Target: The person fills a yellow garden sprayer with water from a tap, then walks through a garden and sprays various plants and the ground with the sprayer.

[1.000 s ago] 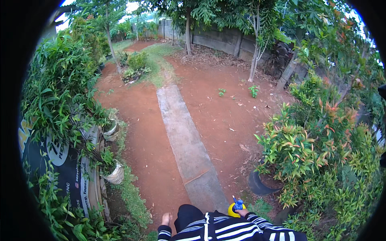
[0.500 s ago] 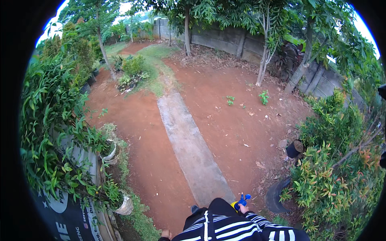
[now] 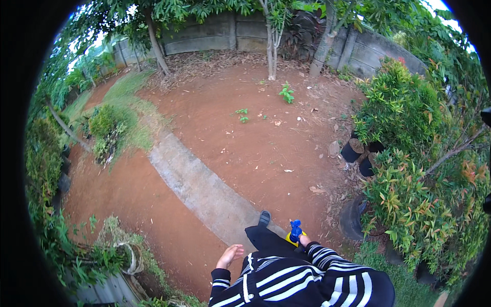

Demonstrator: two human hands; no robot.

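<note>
Seen from above in a garden of red earth (image 3: 245, 133): right hand (image 3: 304, 239) at about 5 o'clock, closed around a spray bottle (image 3: 294, 231) with blue top and yellow body, held low beside the leg. Left hand (image 3: 229, 255) at about 6 o'clock, loosely open, holding nothing, hanging over the bare soil. Both sleeves (image 3: 286, 279) in black and white stripes. One dark shoe (image 3: 264, 218) planted on the near end of a concrete path (image 3: 197, 187) running diagonally toward 10 o'clock. Leafy shrubs (image 3: 424, 199) with green and reddish leaves massed at 3 o'clock, just beside the bottle. Black pots (image 3: 358, 156) near their base. Grey wall (image 3: 220, 33) and thin tree trunks at 12 o'clock.
</note>
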